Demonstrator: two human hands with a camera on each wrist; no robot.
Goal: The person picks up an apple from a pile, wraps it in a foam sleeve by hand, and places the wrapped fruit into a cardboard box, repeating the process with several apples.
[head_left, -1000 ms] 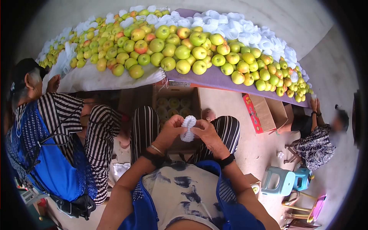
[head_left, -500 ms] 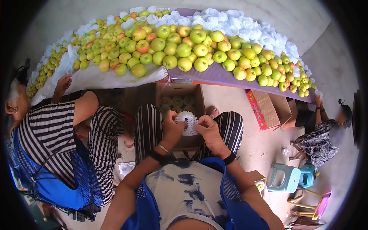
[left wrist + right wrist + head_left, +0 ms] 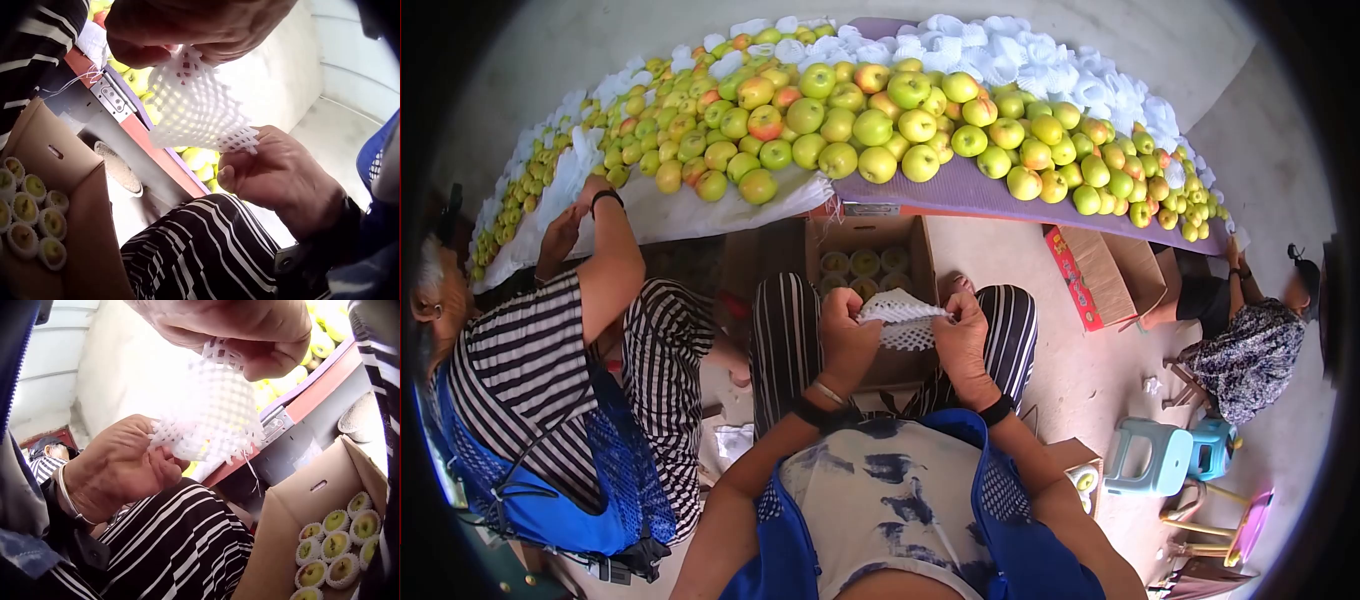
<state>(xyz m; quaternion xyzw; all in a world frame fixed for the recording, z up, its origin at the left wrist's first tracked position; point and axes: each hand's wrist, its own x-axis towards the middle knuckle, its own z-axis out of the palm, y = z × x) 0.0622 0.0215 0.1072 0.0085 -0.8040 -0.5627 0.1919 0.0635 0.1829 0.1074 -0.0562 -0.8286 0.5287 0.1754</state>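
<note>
The head camera is looking down from above the fingers; each wrist camera is peering up close from beneath them. All are sharing the foam net point(image 3: 903, 320) and the box point(image 3: 75, 206).

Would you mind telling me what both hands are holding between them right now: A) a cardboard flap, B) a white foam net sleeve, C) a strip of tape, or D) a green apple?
B: the left hand and the right hand each pinch one end of a white foam net sleeve, stretched between them above the cardboard box of wrapped apples.
</note>
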